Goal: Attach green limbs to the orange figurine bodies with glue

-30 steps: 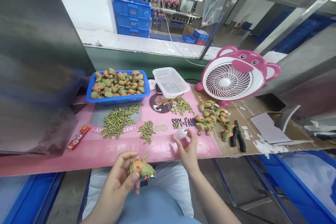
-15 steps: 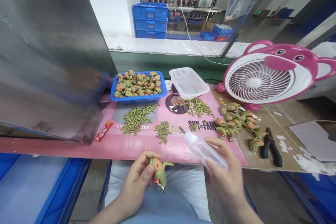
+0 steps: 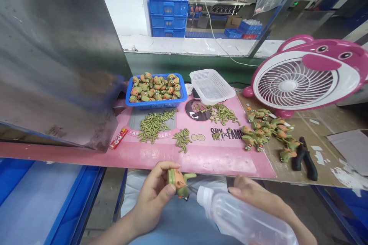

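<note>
Between thumb and fingers, my left hand (image 3: 156,197) holds a small green-and-orange toy figure (image 3: 178,182) over my lap. One green limb-like piece sticks out from its right side. My right hand (image 3: 258,195) grips a clear squeeze bottle (image 3: 247,214) with a white cap, tilted so its thin nozzle points left. That nozzle tip is at the figure's body; whether it touches, I cannot tell. Past the table edge lie loose small green curved pieces (image 3: 182,139) in several heaps, with a larger heap (image 3: 153,124) farther left.
A blue basket (image 3: 156,104) full of figures stands at the back beside a white basket (image 3: 211,88). More figures (image 3: 258,130) lie at right, near black-handled pliers (image 3: 304,159) and a pink fan (image 3: 299,72). A metal panel (image 3: 63,57) rises at left, with a red packet (image 3: 118,138) near it.
My right hand has brought the bottle down and lowered its nozzle to the figure. My left hand has turned the figure slightly. The camera view has shifted a little.
</note>
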Demonstrator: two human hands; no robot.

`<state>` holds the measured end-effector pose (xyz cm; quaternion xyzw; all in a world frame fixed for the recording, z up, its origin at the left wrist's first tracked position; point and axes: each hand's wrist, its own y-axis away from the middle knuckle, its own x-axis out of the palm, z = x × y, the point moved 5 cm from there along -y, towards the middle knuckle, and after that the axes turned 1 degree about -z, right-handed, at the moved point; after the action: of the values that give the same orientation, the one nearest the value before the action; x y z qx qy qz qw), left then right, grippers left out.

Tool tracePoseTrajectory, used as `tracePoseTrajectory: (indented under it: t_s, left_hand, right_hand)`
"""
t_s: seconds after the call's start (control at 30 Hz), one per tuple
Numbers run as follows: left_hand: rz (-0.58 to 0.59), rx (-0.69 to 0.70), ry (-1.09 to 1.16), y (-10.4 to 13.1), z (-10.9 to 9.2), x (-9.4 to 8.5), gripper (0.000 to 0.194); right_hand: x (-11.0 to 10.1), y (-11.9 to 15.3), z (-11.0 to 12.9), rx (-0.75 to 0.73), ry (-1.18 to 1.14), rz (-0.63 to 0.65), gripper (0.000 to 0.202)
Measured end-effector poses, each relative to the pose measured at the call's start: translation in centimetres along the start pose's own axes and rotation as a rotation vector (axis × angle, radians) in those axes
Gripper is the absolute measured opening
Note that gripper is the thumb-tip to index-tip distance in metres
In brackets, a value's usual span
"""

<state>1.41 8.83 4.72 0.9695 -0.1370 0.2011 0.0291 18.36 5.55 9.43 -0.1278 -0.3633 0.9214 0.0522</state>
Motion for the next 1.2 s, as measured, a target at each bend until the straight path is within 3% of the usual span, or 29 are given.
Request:
tracePoseTrajectory:
  t_s: [0.23,0.37,0.6,1.2]
  left_hand:
    - [-0.007,-0.003,-0.012,-0.2,-0.6,0.2,0.024]
    - [-0.006,-0.011,-0.007,-0.1,-0.5,0.1,0.023]
    - [-0.026,-0.04,-0.02,-0.2,-0.4,0.0,0.026]
    - [-0.044,-0.025,-0.082,0.1,-0.1,-0.5,0.028]
  right_hand:
    - [0.4,-1.1,0.6,-0.125,-0.053,0.093,0.037]
    - [0.6,-1.0,0.7,-0.144,-0.056,0.046,0.033]
    - [0.7,-0.8,1.0,-0.056,-0.032,-0.033,0.033]
    - [0.8,-1.1,1.2,-0.07,-0.038,0.022,0.03]
